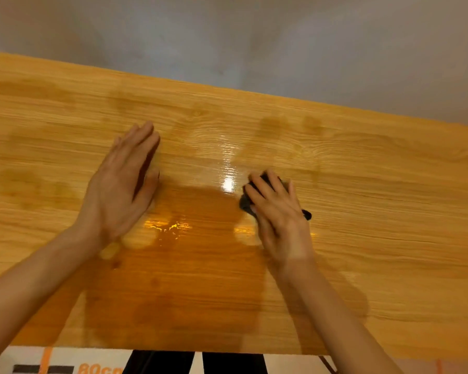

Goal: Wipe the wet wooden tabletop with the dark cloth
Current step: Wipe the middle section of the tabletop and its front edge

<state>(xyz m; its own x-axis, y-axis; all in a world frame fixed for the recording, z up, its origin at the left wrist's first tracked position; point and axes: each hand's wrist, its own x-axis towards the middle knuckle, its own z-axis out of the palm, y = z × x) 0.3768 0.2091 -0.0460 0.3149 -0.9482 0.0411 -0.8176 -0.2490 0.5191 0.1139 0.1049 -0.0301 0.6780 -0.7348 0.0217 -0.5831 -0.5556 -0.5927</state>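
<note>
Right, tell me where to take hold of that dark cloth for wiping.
Press down from above on the cloth's bunched middle, as the right hand does now. It lies squashed on the wet tabletop, only edges showing, so spread fingers over it probably work best.

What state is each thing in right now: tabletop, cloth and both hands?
wooden tabletop: wet and glossy in the middle, fainter damp patches towards the far side
dark cloth: bunched under the right hand, on the tabletop
right hand: pressing on the cloth, fingers spread
left hand: open, fingers straight, holding nothing
</note>
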